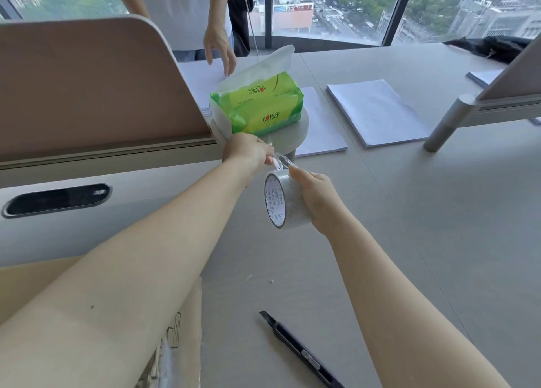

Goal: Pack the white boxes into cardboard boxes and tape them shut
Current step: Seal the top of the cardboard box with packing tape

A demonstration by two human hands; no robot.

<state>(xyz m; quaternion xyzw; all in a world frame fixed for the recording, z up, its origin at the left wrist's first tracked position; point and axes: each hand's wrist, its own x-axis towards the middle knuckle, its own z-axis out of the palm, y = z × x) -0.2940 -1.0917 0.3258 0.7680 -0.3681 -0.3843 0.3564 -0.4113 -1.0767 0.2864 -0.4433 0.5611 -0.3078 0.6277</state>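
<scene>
Tape roll (282,201) gripped by right hand (317,200); left hand (247,150) pinches its free end above table (409,212), knife (298,349) well apart.

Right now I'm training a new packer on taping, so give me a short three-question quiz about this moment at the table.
1. True or false: the right hand grips the roll of clear tape.
2. What is the left hand doing? A) pinching the tape's loose end B) holding the utility knife C) pressing on the cardboard box
3. Fill in: the black utility knife lies on the ____, to the right of the cardboard box.

Key: 1 true; 2 A; 3 table.
</scene>
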